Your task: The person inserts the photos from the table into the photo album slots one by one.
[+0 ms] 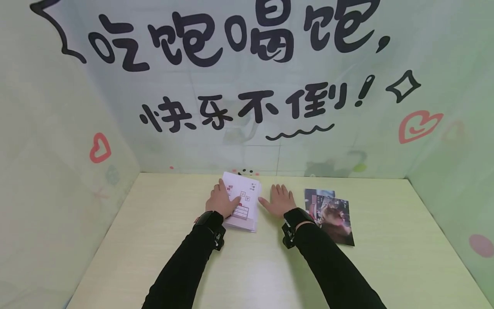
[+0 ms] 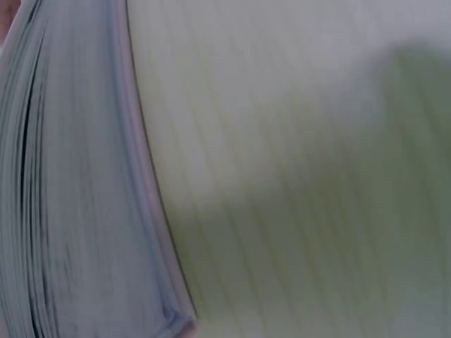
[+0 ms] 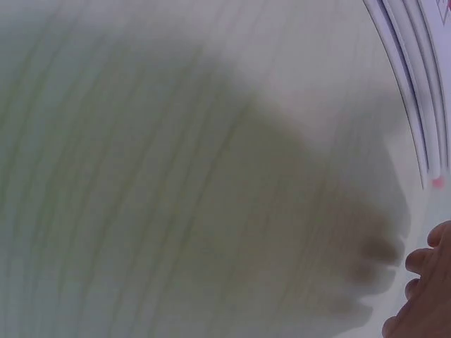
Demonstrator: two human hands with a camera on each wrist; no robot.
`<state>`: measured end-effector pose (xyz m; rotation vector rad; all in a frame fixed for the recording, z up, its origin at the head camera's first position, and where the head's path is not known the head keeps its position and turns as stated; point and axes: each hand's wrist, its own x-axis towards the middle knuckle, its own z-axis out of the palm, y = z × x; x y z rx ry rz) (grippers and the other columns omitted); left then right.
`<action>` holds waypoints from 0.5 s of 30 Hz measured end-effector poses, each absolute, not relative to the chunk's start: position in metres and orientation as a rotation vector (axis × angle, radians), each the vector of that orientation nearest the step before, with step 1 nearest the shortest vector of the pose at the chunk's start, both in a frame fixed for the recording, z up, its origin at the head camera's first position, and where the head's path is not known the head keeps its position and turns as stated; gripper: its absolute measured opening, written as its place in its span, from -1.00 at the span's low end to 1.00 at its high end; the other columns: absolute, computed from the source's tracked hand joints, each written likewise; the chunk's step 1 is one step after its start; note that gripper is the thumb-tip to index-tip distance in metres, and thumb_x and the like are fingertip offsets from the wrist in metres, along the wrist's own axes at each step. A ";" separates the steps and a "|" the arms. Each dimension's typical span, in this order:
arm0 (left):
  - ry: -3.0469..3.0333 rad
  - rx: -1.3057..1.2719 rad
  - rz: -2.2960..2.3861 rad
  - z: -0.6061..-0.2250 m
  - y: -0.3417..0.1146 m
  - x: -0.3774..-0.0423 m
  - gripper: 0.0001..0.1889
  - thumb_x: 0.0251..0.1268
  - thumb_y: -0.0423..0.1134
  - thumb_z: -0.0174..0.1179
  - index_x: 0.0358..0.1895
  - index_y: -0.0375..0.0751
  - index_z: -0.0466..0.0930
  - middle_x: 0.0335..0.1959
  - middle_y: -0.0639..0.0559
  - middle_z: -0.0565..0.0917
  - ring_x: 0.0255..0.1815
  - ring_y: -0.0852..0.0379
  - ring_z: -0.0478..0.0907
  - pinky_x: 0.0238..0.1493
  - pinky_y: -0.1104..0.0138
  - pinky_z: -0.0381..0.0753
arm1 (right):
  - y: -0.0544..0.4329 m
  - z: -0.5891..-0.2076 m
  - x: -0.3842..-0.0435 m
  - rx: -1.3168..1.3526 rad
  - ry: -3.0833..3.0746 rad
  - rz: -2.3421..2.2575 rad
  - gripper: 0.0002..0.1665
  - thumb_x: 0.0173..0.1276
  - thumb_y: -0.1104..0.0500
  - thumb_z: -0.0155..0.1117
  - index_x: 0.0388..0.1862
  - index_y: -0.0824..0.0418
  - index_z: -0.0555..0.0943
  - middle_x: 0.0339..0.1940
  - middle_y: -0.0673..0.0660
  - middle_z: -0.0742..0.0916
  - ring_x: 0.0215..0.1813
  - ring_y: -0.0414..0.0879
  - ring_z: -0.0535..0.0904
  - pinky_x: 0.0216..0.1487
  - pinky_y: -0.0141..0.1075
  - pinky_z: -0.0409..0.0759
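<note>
A stack of white-covered books [image 1: 251, 206] lies on the table, its top cover printed with small red boxes and dark lettering. My left hand [image 1: 224, 201] rests along the left side of the stack, thumb stretched over the cover. Thick page edges of a book [image 2: 77, 176] fill the left of the left wrist view. Just right of the stack, my right hand [image 1: 279, 201] lies with its fingers spread and holds nothing. Its thumb points at the stack's right edge. In the right wrist view the layered books [image 3: 416, 84] show beyond the fingers of the hand [image 3: 430, 289].
Glossy picture sheets [image 1: 335, 219] overlap one another to the right, partly behind the right forearm. A pale wood-grain table [image 1: 154, 240] carries everything. Printed fabric walls [image 1: 216, 150] close off the back and both sides.
</note>
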<state>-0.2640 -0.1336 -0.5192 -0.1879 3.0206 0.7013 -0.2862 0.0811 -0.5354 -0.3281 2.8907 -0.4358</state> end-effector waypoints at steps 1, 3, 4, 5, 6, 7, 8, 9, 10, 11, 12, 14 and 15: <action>3.025 -0.188 0.702 -0.519 -0.130 -0.262 -0.02 0.13 0.17 0.12 0.41 -0.38 -0.17 0.28 -0.33 0.21 0.22 -0.18 0.27 0.03 0.03 0.42 | 0.081 -0.536 -0.285 -0.324 2.885 -0.456 0.02 0.30 -0.41 -0.28 0.42 0.36 0.01 0.41 0.33 0.15 0.43 0.18 -0.10 0.35 0.05 -0.14; 3.032 -0.201 0.701 -0.518 -0.122 -0.259 -0.02 0.13 0.17 0.12 0.41 -0.38 -0.17 0.28 -0.32 0.21 0.22 -0.18 0.27 0.01 0.04 0.44 | 0.080 -0.534 -0.281 -0.319 2.872 -0.499 0.01 0.32 -0.38 -0.27 0.41 0.38 0.01 0.41 0.35 0.14 0.44 0.19 -0.11 0.36 0.04 -0.17; 3.034 -0.213 0.708 -0.517 -0.119 -0.257 -0.02 0.13 0.16 0.13 0.41 -0.39 -0.16 0.28 -0.32 0.21 0.21 -0.18 0.28 0.00 0.04 0.45 | 0.080 -0.534 -0.280 -0.317 2.865 -0.517 -0.01 0.33 -0.37 -0.28 0.41 0.39 0.01 0.41 0.35 0.14 0.44 0.19 -0.12 0.36 0.03 -0.18; 3.032 -0.228 0.720 -0.516 -0.115 -0.254 -0.02 0.13 0.15 0.14 0.40 -0.39 -0.15 0.28 -0.32 0.22 0.21 -0.18 0.28 -0.01 0.03 0.45 | 0.080 -0.532 -0.278 -0.324 2.864 -0.546 -0.03 0.35 -0.35 -0.28 0.40 0.41 0.03 0.40 0.37 0.14 0.43 0.20 -0.12 0.36 0.03 -0.19; 3.033 -0.240 0.728 -0.515 -0.112 -0.252 -0.03 0.13 0.14 0.15 0.40 -0.39 -0.14 0.27 -0.32 0.22 0.21 -0.19 0.28 -0.02 0.03 0.46 | 0.080 -0.531 -0.275 -0.331 2.866 -0.569 -0.05 0.37 -0.32 -0.28 0.39 0.42 0.05 0.40 0.38 0.14 0.43 0.22 -0.12 0.36 0.03 -0.19; 3.032 -0.250 0.735 -0.514 -0.109 -0.250 -0.03 0.13 0.13 0.16 0.40 -0.39 -0.14 0.27 -0.32 0.22 0.21 -0.19 0.28 -0.02 0.03 0.46 | 0.080 -0.529 -0.273 -0.334 2.864 -0.593 -0.08 0.38 -0.29 -0.26 0.38 0.43 0.07 0.40 0.39 0.14 0.43 0.23 -0.13 0.36 0.04 -0.20; 3.033 -0.256 0.742 -0.513 -0.106 -0.248 -0.03 0.13 0.13 0.16 0.40 -0.40 -0.14 0.27 -0.32 0.22 0.20 -0.19 0.28 -0.03 0.03 0.46 | 0.080 -0.528 -0.271 -0.336 2.867 -0.602 -0.11 0.39 -0.27 -0.26 0.37 0.43 0.08 0.40 0.39 0.14 0.43 0.23 -0.13 0.36 0.03 -0.20; 3.034 -0.260 0.752 -0.512 -0.103 -0.246 -0.03 0.12 0.12 0.17 0.39 -0.41 -0.13 0.27 -0.32 0.22 0.20 -0.19 0.29 -0.03 0.03 0.47 | 0.081 -0.528 -0.269 -0.343 2.873 -0.611 -0.13 0.40 -0.25 -0.25 0.37 0.43 0.10 0.40 0.40 0.14 0.43 0.23 -0.13 0.36 0.04 -0.20; 3.035 -0.261 0.760 -0.512 -0.101 -0.244 -0.04 0.13 0.12 0.17 0.39 -0.41 -0.13 0.27 -0.33 0.21 0.20 -0.20 0.29 -0.03 0.03 0.47 | 0.081 -0.528 -0.268 -0.350 2.880 -0.612 -0.15 0.41 -0.23 -0.25 0.36 0.43 0.12 0.40 0.40 0.13 0.43 0.24 -0.13 0.36 0.04 -0.20; 3.037 -0.259 0.769 -0.511 -0.098 -0.243 -0.04 0.13 0.11 0.18 0.39 -0.42 -0.13 0.27 -0.33 0.21 0.19 -0.20 0.29 -0.04 0.03 0.47 | 0.082 -0.528 -0.266 -0.360 2.889 -0.615 -0.16 0.41 -0.22 -0.24 0.36 0.43 0.13 0.39 0.40 0.14 0.43 0.24 -0.13 0.36 0.05 -0.20; 3.041 -0.257 0.772 -0.512 -0.096 -0.241 -0.04 0.13 0.11 0.17 0.39 -0.42 -0.13 0.28 -0.33 0.20 0.19 -0.20 0.28 -0.05 0.03 0.48 | 0.083 -0.529 -0.265 -0.366 2.896 -0.611 -0.17 0.41 -0.21 -0.23 0.36 0.43 0.13 0.40 0.40 0.13 0.43 0.24 -0.14 0.36 0.04 -0.20; 3.045 -0.252 0.796 -0.512 -0.092 -0.238 -0.04 0.13 0.09 0.18 0.39 -0.43 -0.13 0.29 -0.34 0.18 0.20 -0.20 0.27 -0.05 0.04 0.48 | 0.084 -0.532 -0.263 -0.375 2.906 -0.606 -0.17 0.41 -0.21 -0.24 0.37 0.42 0.11 0.40 0.39 0.12 0.43 0.23 -0.14 0.36 0.04 -0.21; 3.044 -0.249 0.819 -0.512 -0.090 -0.237 -0.04 0.13 0.08 0.19 0.39 -0.44 -0.13 0.29 -0.35 0.16 0.21 -0.21 0.27 -0.05 0.04 0.48 | 0.084 -0.533 -0.263 -0.380 2.910 -0.606 -0.16 0.41 -0.22 -0.25 0.37 0.42 0.10 0.40 0.39 0.12 0.43 0.23 -0.15 0.36 0.03 -0.21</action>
